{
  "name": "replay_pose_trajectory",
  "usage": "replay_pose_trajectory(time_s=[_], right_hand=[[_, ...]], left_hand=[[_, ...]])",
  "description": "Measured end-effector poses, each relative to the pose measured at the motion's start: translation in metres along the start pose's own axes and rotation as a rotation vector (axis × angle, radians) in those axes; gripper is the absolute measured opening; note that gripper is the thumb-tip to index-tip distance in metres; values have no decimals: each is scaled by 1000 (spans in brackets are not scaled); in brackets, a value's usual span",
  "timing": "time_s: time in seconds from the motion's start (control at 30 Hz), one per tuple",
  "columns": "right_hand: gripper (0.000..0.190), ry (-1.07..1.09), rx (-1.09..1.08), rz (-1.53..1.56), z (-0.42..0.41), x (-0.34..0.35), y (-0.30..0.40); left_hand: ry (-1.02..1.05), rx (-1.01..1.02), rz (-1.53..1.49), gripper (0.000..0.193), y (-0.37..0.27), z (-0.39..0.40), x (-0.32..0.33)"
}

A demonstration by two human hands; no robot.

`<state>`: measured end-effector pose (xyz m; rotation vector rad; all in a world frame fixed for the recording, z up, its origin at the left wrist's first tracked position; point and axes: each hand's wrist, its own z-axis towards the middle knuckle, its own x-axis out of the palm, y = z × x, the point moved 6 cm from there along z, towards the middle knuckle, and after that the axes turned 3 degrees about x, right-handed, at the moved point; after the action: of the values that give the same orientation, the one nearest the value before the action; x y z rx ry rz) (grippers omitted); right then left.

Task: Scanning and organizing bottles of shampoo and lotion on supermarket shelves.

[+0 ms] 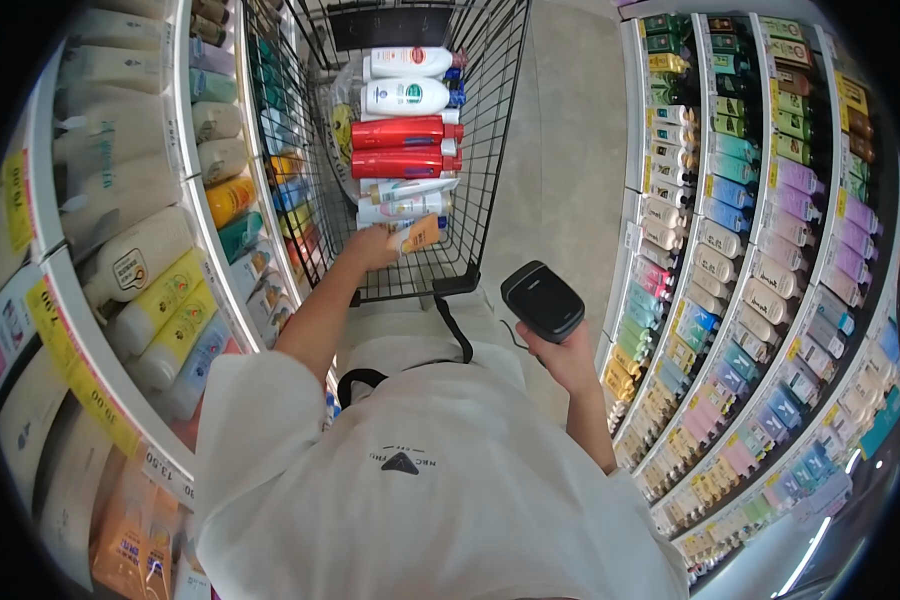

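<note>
My left hand holds an orange and white tube over the near end of a black wire shopping cart. Beyond it in the cart lies a row of bottles: white ones nearest, two red bottles in the middle, and a white bottle with a green emblem farther off. A clear bag with something yellow and green lies along the cart's left side. To the right of the cart, my right hand grips a black handheld device, probably a scanner; its underside is hidden.
Shelves with bottles and tubes, among them yellow tubes, stand close on the left, behind yellow price strips. A long shelf unit of pump bottles lines the right side. Grey floor runs between the cart and that unit.
</note>
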<state>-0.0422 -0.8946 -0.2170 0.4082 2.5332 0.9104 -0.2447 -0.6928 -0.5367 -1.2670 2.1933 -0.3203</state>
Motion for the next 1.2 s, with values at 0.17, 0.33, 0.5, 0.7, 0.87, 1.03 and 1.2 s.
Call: replay_pose_trajectory(time_s=[0.17, 0.33, 0.5, 0.7, 0.87, 1.03, 1.2], right_hand=[[22, 97, -132, -73, -14, -7, 17], [26, 210, -530, -139, -41, -2, 57], [29, 400, -743, -250, -84, -1, 76], [31, 315, -1076, -424, -151, -16, 108], [39, 405, -1023, -188, -171, -28, 105], [28, 436, -1174, -568, -187, -12, 126], [26, 444, -1256, -595, -188, 16, 150]], left_hand=[[-10, 79, -478, 58, -38, -111, -63], [-127, 383, -1579, 57, -113, -219, -95], [-62, 1136, -1745, 65, -201, -287, -79], [-71, 1354, -2000, 68, -262, -358, -61], [-412, 1165, -1944, 76, -258, -382, -48], [-389, 1293, -1984, 74, -249, -407, -49], [-404, 1360, -2015, 73, -241, -421, -52]])
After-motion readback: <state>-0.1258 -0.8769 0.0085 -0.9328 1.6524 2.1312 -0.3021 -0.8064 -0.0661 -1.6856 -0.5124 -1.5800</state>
